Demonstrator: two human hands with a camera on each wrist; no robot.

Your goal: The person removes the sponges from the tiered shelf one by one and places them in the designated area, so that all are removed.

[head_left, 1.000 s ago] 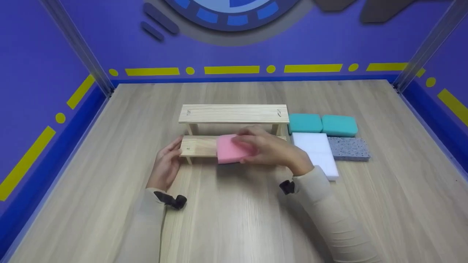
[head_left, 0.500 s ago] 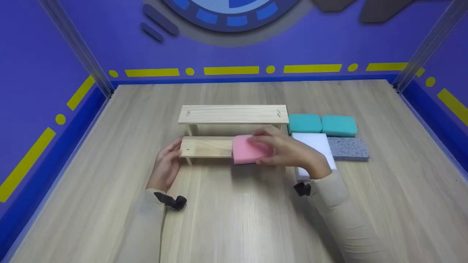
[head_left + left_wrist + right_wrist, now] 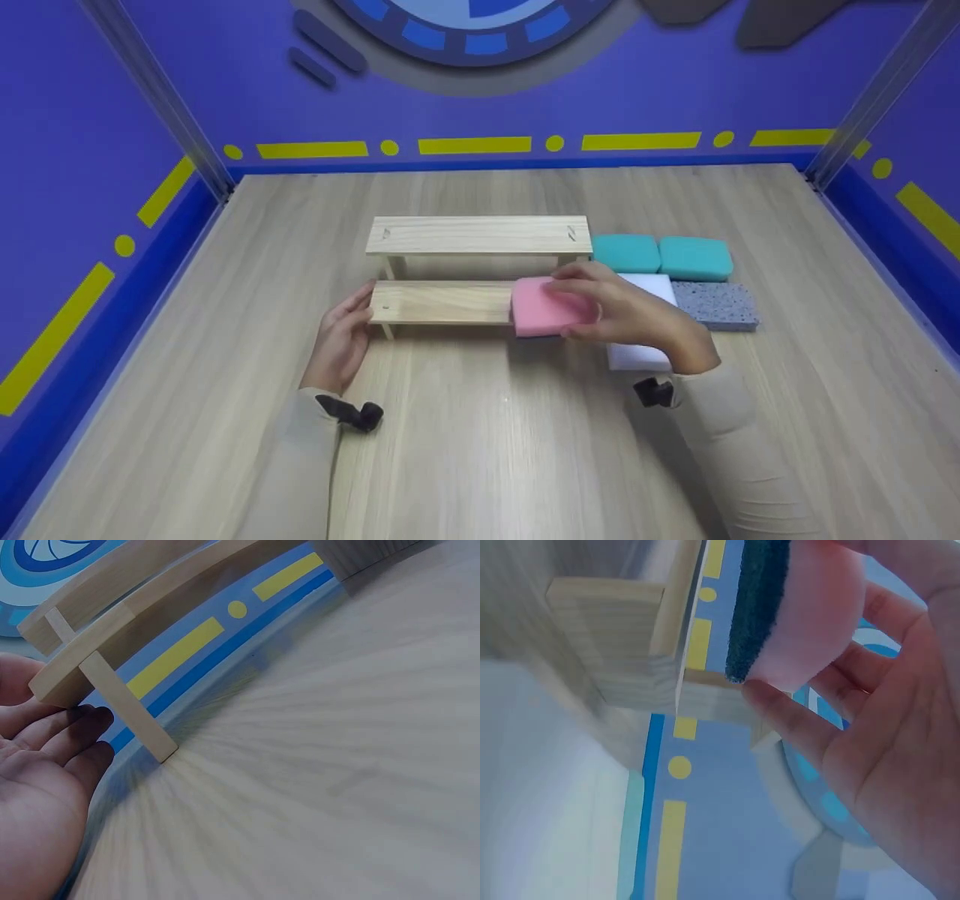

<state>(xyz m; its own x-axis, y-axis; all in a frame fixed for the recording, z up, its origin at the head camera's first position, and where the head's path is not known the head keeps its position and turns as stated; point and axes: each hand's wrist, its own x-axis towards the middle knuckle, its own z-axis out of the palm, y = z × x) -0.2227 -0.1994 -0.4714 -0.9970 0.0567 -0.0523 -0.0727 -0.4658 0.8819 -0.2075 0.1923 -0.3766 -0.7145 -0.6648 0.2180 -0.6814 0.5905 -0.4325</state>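
Note:
A two-tier wooden rack [image 3: 442, 302] stands mid-table, its lower board in front and a higher one behind. My left hand [image 3: 341, 337] grips the left end of the lower board; in the left wrist view the thumb is on top and the fingers [image 3: 79, 735] are beneath. Over the right part of that board, my right hand [image 3: 630, 315] holds a pink sponge [image 3: 544, 307] by its right side. The right wrist view shows the sponge's dark green scouring pad [image 3: 759, 607] facing the board, with a gap between them.
Right of the rack lie two teal sponges [image 3: 696, 257], a white foam block [image 3: 641, 358] partly covered by my right hand, and a speckled grey block [image 3: 716, 304]. Blue panels [image 3: 480, 112] wall in the wooden table [image 3: 480, 450] at the back and sides.
My right hand has moved the pink sponge rightward along the lower board, baring more wood behind it. The left hand has stayed at the board's left end.

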